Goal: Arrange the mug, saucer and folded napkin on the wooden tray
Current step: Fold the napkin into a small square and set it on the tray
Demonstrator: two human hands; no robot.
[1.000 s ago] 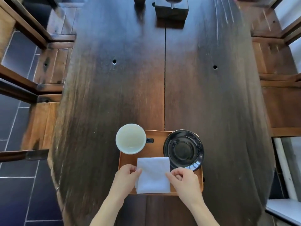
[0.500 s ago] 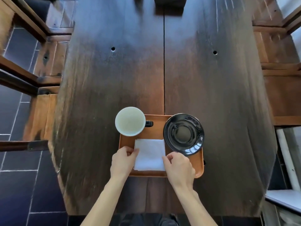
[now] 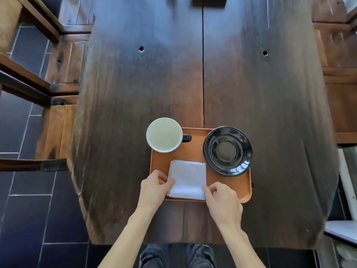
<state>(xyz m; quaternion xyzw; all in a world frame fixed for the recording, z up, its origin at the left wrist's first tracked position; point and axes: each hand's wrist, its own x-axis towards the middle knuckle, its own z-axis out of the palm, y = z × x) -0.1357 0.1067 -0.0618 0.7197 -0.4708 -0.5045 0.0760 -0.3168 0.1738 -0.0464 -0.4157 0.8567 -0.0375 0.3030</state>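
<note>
An orange-brown wooden tray (image 3: 195,149) lies near the front edge of the dark table. A mug (image 3: 164,135), white inside with a black handle, stands at the tray's far-left corner. A glossy black saucer (image 3: 228,150) sits on the far-right part, overhanging the rim. A folded white napkin (image 3: 187,178) lies flat at the tray's front. My left hand (image 3: 154,187) pinches the napkin's left edge. My right hand (image 3: 222,198) pinches its front-right corner.
The dark wooden table (image 3: 202,84) stretches away with two small holes and a centre seam. A dark box (image 3: 208,0) sits at its far end. Wooden benches (image 3: 63,60) flank both sides above dark floor tiles. My legs show below the table's front edge.
The view has pulled back and tilted down. Both hands stay at the napkin's sides, and the napkin now lies slightly turned on the tray's front.
</note>
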